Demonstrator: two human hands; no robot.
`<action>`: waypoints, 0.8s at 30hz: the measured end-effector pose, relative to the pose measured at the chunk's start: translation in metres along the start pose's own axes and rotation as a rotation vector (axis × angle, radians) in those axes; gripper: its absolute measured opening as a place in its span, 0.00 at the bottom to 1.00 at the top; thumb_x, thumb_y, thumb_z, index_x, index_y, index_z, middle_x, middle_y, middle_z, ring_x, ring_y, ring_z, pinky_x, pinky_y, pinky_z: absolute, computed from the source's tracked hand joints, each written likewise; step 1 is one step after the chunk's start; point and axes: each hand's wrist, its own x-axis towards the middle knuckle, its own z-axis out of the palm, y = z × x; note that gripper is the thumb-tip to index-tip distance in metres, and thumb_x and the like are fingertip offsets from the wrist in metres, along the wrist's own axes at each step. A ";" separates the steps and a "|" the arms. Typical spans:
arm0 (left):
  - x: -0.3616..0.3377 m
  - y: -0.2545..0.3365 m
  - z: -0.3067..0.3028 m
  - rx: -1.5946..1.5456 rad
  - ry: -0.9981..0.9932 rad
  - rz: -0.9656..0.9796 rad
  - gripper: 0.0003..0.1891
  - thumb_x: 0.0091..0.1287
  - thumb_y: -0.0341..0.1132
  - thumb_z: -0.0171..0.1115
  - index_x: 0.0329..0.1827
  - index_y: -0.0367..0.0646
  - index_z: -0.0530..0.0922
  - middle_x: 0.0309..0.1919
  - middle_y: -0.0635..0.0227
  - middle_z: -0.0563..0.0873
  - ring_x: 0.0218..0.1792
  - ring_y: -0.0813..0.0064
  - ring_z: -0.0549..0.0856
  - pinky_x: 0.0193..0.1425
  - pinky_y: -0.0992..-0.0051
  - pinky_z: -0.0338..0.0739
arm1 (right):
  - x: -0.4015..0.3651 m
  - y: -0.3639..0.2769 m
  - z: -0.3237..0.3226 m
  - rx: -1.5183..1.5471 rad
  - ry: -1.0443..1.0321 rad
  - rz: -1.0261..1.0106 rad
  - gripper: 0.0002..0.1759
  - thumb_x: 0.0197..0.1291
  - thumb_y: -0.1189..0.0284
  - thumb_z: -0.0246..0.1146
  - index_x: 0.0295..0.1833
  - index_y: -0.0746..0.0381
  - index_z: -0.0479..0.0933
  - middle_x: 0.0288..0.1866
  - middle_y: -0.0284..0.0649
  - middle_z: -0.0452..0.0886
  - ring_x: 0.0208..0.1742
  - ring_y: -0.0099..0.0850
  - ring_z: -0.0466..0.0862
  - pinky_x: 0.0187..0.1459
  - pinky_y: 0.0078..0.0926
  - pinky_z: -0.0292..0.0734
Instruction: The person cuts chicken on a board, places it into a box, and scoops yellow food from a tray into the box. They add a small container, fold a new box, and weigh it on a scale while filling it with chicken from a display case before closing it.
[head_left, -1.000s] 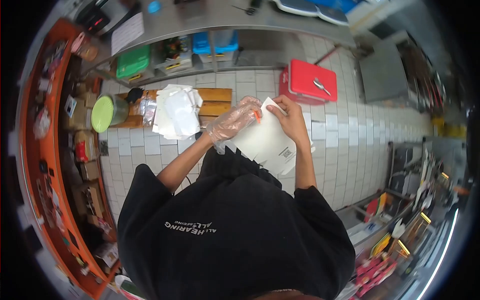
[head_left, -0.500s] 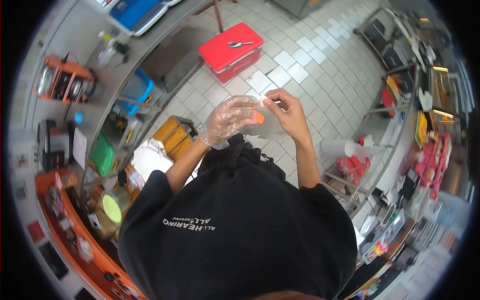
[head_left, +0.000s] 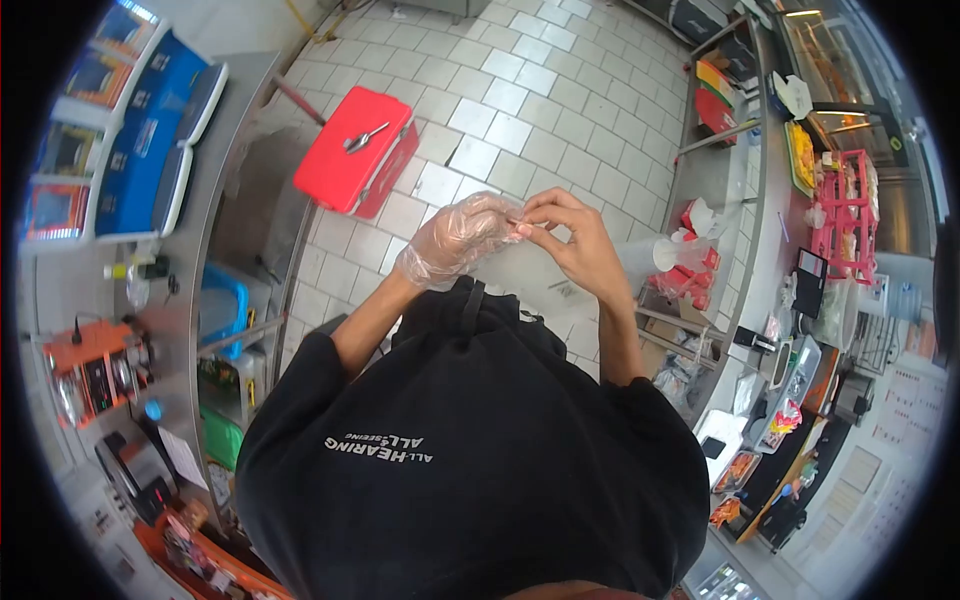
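Note:
My left hand (head_left: 462, 236) wears a clear, crinkled plastic glove, and its fingers are curled together in front of my waist. My bare right hand (head_left: 572, 232) meets it from the right, thumb and forefinger pinched right at the gloved fingertips. What the two hands hold between them is too small and covered to make out. Below the hands is my black shirt (head_left: 470, 420) with white lettering.
A red cooler box (head_left: 340, 170) stands on the tiled floor ahead, with a metal scoop (head_left: 365, 137) on its lid. A steel counter (head_left: 235, 150) runs along the left, carrying a blue case (head_left: 150, 130) and an orange appliance (head_left: 95, 370). Shelves with a pink rack (head_left: 845, 215) line the right.
The view has turned, and the cooler now appears lower and farther left. An orange piece showing at my left hand is now out of sight. My hands stay together, fingertips closer.

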 end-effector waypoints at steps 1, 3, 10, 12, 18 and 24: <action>0.015 -0.016 -0.003 -0.022 -0.033 0.060 0.12 0.61 0.24 0.70 0.46 0.38 0.79 0.47 0.59 0.84 0.45 0.64 0.87 0.45 0.70 0.85 | 0.013 0.002 -0.010 -0.051 -0.010 -0.027 0.08 0.61 0.73 0.69 0.42 0.65 0.83 0.45 0.39 0.83 0.42 0.29 0.81 0.45 0.27 0.76; 0.041 -0.046 -0.004 -0.140 0.000 -0.038 0.14 0.63 0.24 0.68 0.50 0.39 0.75 0.47 0.59 0.83 0.45 0.65 0.87 0.45 0.69 0.86 | 0.038 -0.001 -0.025 -0.111 -0.013 -0.047 0.08 0.60 0.73 0.69 0.43 0.65 0.83 0.45 0.40 0.83 0.42 0.31 0.82 0.45 0.28 0.76; 0.186 -0.128 -0.045 -0.270 -0.084 -0.114 0.24 0.64 0.28 0.70 0.63 0.42 0.73 0.45 0.61 0.83 0.43 0.69 0.86 0.47 0.72 0.86 | 0.148 0.018 -0.080 -0.344 0.366 -0.005 0.07 0.60 0.79 0.66 0.45 0.63 0.79 0.45 0.40 0.84 0.45 0.32 0.84 0.39 0.25 0.79; 0.224 -0.157 -0.056 -0.295 -0.096 -0.234 0.22 0.63 0.28 0.71 0.60 0.41 0.76 0.41 0.63 0.84 0.39 0.73 0.86 0.45 0.76 0.84 | 0.173 0.022 -0.107 -0.315 0.536 -0.016 0.07 0.60 0.80 0.65 0.44 0.62 0.78 0.46 0.39 0.83 0.43 0.33 0.85 0.37 0.27 0.80; 0.303 -0.228 -0.004 -0.466 0.113 -0.392 0.09 0.62 0.31 0.72 0.40 0.35 0.83 0.28 0.71 0.84 0.32 0.86 0.78 0.37 0.80 0.76 | 0.219 0.043 -0.162 -1.102 0.625 -0.098 0.09 0.58 0.79 0.65 0.45 0.60 0.79 0.47 0.38 0.82 0.42 0.38 0.83 0.33 0.29 0.78; 0.395 -0.251 0.017 -0.488 -0.189 -0.460 0.13 0.63 0.38 0.72 0.39 0.35 0.84 0.31 0.69 0.86 0.33 0.82 0.83 0.40 0.79 0.78 | 0.273 0.099 -0.203 -0.757 0.763 0.023 0.09 0.58 0.77 0.65 0.45 0.60 0.79 0.43 0.39 0.85 0.34 0.39 0.84 0.32 0.34 0.77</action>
